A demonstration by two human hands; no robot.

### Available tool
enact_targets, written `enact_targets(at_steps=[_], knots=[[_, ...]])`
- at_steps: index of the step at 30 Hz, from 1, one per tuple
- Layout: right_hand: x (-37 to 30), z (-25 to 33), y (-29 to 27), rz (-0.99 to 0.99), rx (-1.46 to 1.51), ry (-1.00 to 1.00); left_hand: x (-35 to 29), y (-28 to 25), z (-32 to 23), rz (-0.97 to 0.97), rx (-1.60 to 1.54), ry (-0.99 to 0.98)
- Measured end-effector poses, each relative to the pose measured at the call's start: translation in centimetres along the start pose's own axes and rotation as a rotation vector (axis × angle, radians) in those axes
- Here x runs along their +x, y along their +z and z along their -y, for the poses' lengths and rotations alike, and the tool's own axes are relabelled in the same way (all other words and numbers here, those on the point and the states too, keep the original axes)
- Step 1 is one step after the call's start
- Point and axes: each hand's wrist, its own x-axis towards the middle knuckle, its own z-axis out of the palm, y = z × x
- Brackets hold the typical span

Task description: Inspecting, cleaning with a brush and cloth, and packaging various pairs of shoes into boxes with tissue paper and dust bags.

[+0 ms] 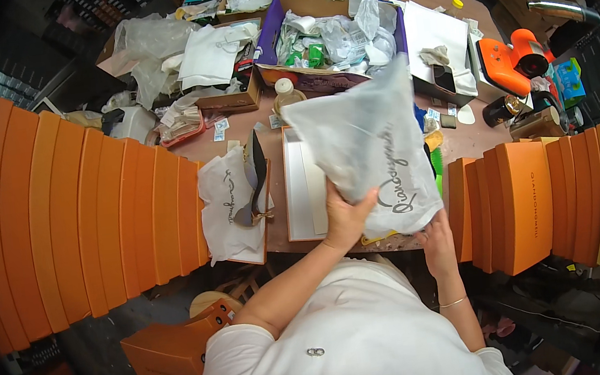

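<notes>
A white cloth bag (366, 149) with dark script lettering is raised above the near side of the table. My left hand (348, 215) grips its lower left part, thumb lying across the cloth. My right hand (438, 242) has its fingers closed on the bag's lower right corner. A faint grey shade shows through the cloth, but I cannot tell what is inside. Behind the bag, partly covered, lies an open shallow box (296, 188) with a white inside. Left of it, a dark pointed shoe (255, 185) rests on another white lettered bag (227, 207).
Rows of orange boxes stand at the left (86, 214) and right (526, 197). A purple-rimmed carton (267, 41) of plastic wrappings is at the back, near a bottle (287, 95). An orange tool (509, 60) and a dark jar (502, 110) stand back right.
</notes>
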Motion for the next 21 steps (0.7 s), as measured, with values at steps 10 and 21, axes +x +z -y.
enact_targets(at_steps=[10,21], knots=[[-2.4,-5.5,2.3,-0.069,0.298,0.089,0.2,-6.1,2.4,0.687,0.707,0.178],[-3.5,-2.6,2.7,-0.142,-0.028,-0.037,12.9,-13.3,9.6,1.375,1.779,0.601]])
